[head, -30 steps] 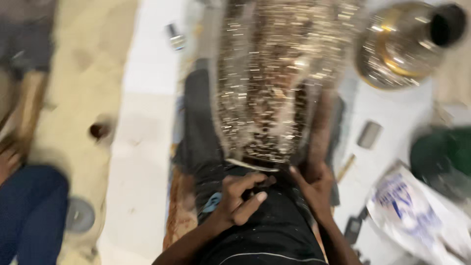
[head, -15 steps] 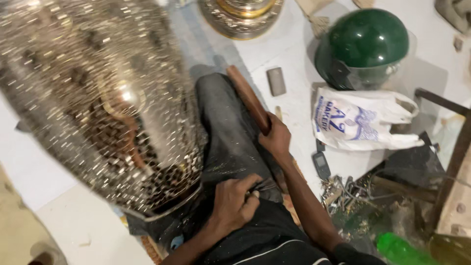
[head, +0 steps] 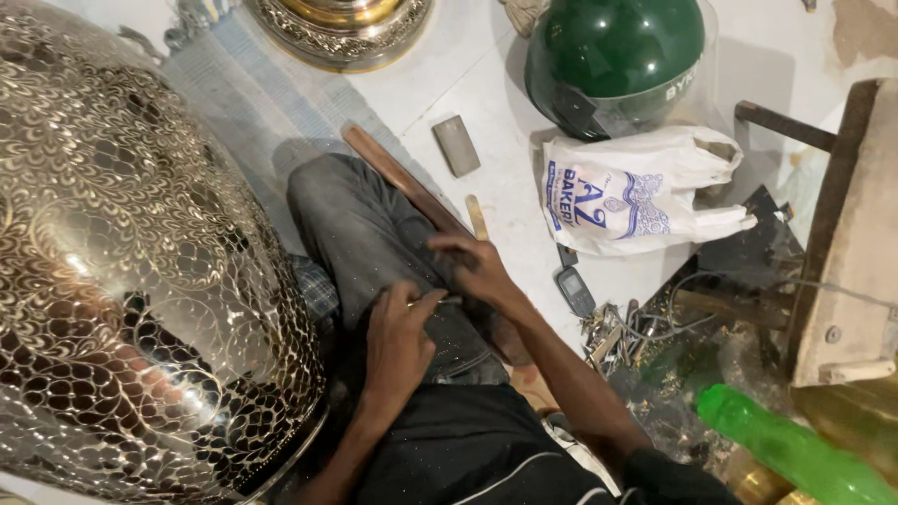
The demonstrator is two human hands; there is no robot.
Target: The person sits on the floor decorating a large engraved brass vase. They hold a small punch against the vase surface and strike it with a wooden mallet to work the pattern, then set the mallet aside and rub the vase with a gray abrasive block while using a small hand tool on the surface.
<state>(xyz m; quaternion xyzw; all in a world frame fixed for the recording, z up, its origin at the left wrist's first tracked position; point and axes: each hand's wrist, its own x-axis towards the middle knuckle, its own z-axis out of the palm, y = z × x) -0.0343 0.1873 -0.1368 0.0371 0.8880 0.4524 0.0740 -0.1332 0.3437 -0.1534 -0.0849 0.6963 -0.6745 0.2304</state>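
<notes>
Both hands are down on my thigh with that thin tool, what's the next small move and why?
Probably take a firm grip on the thin tool before turning to the pierced brass dome. The left hand and right hand only meet at it with their fingertips on the thigh, and the dome leans unheld against the leg.

both hands (head: 398,341) (head: 477,266) meet on the lap pinching a thin metal tool (head: 432,301), huge pierced brass dome (head: 140,271) just beside.

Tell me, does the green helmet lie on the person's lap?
No, the helmet lies on the white floor, above the plastic bag.
</notes>
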